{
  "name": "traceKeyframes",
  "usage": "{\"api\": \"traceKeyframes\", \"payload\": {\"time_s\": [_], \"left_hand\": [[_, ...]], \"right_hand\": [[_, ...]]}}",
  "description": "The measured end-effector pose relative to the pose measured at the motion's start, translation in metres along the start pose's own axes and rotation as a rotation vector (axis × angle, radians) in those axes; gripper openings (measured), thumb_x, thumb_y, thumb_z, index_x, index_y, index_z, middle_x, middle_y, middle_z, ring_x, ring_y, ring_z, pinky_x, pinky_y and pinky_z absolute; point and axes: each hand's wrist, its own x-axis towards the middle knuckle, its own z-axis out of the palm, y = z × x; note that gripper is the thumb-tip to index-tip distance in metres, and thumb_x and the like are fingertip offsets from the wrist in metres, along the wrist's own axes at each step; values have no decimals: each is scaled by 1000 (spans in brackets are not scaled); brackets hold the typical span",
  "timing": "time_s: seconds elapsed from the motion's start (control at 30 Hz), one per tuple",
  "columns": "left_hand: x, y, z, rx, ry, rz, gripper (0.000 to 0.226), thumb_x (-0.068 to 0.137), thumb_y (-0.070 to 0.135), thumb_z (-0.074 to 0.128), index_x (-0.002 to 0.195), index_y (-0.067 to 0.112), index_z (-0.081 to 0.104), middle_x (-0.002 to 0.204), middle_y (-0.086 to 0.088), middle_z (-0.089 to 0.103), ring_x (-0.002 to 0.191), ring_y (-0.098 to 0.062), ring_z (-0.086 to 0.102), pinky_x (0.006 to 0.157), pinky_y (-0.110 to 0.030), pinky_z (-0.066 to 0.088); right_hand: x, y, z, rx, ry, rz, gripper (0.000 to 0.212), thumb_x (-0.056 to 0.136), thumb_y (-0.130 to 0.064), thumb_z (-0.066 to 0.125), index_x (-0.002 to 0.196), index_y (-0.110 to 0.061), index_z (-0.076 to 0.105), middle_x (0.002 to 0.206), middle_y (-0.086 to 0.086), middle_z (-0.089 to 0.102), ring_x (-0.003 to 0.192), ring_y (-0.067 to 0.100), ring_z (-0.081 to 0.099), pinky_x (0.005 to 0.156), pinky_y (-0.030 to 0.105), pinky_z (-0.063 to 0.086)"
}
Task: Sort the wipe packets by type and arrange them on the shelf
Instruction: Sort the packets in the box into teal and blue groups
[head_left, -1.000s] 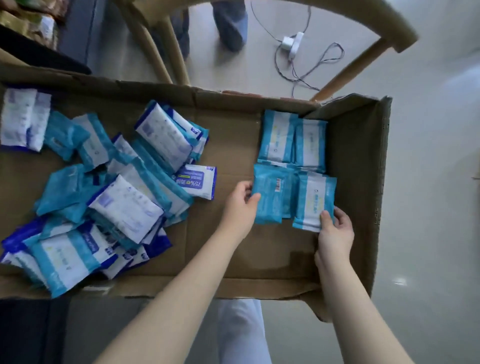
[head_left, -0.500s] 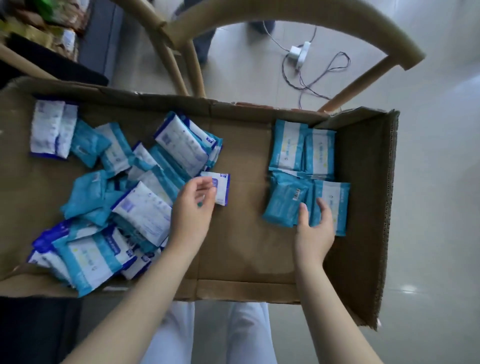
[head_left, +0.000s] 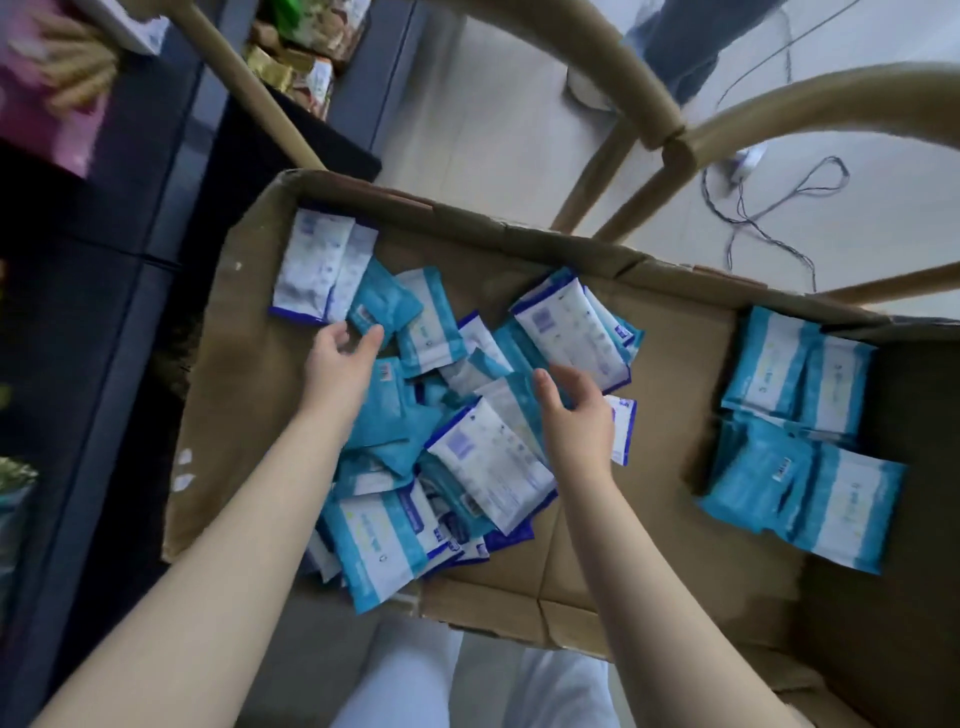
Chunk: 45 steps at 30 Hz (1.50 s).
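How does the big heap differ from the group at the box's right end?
The loose heap of teal and white-and-navy packets mixes types; the tidy group of teal packets holds one. The heap's packets overlap at all angles; the group's lie roughly aligned. Both sit in the brown cardboard box.

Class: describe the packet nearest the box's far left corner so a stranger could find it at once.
Find the brown cardboard box and look to its far left corner. There lies a white packet with a dark blue lower edge. It is leftmost, beside a white twin; nearby packets are teal.
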Motion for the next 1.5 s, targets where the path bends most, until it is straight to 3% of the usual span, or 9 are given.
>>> {"api": "traceKeyframes", "payload": {"time_s": [0.13,0.27,0.4,0.6,0.7,1.0,1.13,1.37,1.5], "left_hand": [[30,19,14,-188,-2,-209,27,91,43,66,98,19,56,97,2,55,96,-17,50,76,-27,42],[48,35,26,-378,87,-420,80,81,53,72,143,14,39,137,-7,53,122,-28,54,95,-39,48],[54,41,36,-376,114,-458,64,92,39,65,144,10,41,141,-11,52,124,-30,55,98,-43,49],[30,39,27,-432,130,-389,32,92,15,67,122,10,56,115,0,62,89,-15,61,62,-19,53],[5,26,10,-387,23,-363,8,95,19,63,101,15,60,99,0,63,64,-8,50,40,-15,35],[-111,5,8,-346,-150,-175,14,97,12,58,109,18,59,109,-2,70,98,-17,67,86,-35,52],[-147,1,34,-218,-212,-48,18,98,10,55,114,20,57,109,7,69,98,-7,67,77,-22,52],[-193,-16,95,-101,-178,34,17,99,11,55,108,26,54,103,13,67,95,-5,66,80,-27,53],[-216,-42,124,5,-251,31,18,98,12,56,106,28,56,106,10,69,97,-6,67,82,-29,53]], "right_hand": [[2,2,7,53,60,144,30,95,-41,62,116,-20,67,113,-8,69,107,12,63,93,32,51],[6,8,-4,38,90,263,27,93,-52,61,102,-27,63,95,-15,66,100,15,65,93,40,53],[12,10,-13,-15,-29,359,29,88,-60,62,88,-31,59,94,-15,64,99,17,65,96,43,53],[10,11,-21,14,-84,381,32,86,-44,73,103,-18,67,102,-4,66,88,11,64,81,35,54],[5,15,-23,108,-64,380,30,84,-32,79,103,-11,68,99,1,70,89,16,67,81,35,56],[-13,37,-55,211,22,135,14,86,-19,77,75,-27,74,78,-9,75,83,14,70,80,35,58],[-20,59,-90,360,69,139,11,91,-13,70,88,-23,74,89,-5,75,83,8,68,63,17,53],[-24,113,-129,325,109,226,11,88,-18,74,84,-28,73,87,-3,74,85,14,70,85,35,59],[-32,153,-165,270,72,319,18,81,-30,81,93,-17,77,87,-2,74,85,13,68,83,29,56]]}}
